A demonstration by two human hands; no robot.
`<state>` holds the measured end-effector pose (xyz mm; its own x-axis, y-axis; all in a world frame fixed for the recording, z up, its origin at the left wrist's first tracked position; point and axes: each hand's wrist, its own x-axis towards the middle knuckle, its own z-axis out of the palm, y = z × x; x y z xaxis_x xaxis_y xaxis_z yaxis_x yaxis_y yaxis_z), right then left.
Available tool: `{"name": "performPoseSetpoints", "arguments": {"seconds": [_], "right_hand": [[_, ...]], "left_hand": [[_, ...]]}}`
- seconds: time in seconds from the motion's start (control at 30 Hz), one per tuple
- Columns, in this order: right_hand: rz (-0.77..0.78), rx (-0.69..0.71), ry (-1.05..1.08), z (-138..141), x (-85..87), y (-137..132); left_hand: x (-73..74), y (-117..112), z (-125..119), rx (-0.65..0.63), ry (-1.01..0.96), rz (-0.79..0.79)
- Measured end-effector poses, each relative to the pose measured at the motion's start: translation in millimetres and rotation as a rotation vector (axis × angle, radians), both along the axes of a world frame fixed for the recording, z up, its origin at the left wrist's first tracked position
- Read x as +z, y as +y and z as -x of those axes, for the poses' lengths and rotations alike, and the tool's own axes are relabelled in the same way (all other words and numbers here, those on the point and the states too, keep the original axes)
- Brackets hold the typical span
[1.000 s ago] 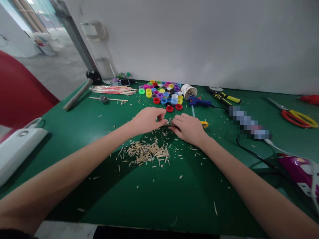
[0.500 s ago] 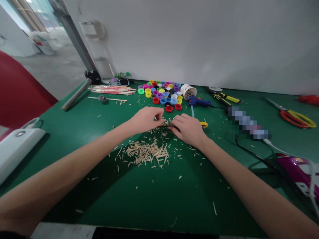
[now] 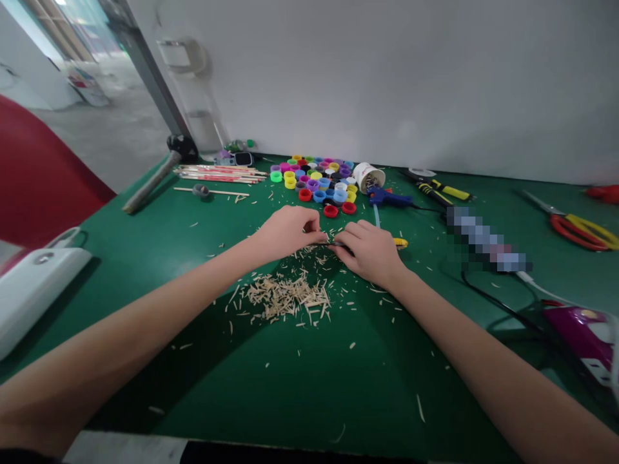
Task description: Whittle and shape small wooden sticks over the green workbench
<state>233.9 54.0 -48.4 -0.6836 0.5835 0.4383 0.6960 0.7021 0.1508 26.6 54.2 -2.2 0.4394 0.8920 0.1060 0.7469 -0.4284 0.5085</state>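
Observation:
My left hand (image 3: 290, 229) is closed in a pinch over the middle of the table, its thumb and fingertips on a thin dark strip (image 3: 319, 243). The fingers of my right hand (image 3: 370, 251) are bent over the strip's other end, close to the left fingertips. What lies under that palm is hidden. A yellow tool end (image 3: 400, 243) shows just past the right hand; whether the hand grips it is unclear. Nearer to me, below both hands, lies a loose heap of pale wood slivers (image 3: 285, 296), with more scattered around.
Behind the hands stand many coloured bottle caps (image 3: 316, 183), a tipped white cup (image 3: 368, 175) and a blue glue gun (image 3: 389, 198). Wrapped sticks (image 3: 220, 173) and a hammer (image 3: 155, 180) lie left. Scissors (image 3: 580, 229), pliers (image 3: 430, 190), cables and a purple-white power strip (image 3: 583, 335) lie right.
The whole view has shifted slightly. Both hands keep nearly the same place and grip, with a little more of the dark strip showing between them.

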Motion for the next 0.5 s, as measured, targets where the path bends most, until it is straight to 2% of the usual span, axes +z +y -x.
{"name": "performPoseSetpoints", "arguments": {"seconds": [0.37, 0.5], "right_hand": [[0.112, -0.015, -0.038, 1.0, 1.6, 4.2], [0.082, -0.01, -0.052, 1.0, 1.8, 1.1]], "left_hand": [[1.4, -1.4, -0.1, 0.022, -0.018, 0.024], [2.6, -3.4, -1.0, 0.017, -0.008, 0.023]]}}
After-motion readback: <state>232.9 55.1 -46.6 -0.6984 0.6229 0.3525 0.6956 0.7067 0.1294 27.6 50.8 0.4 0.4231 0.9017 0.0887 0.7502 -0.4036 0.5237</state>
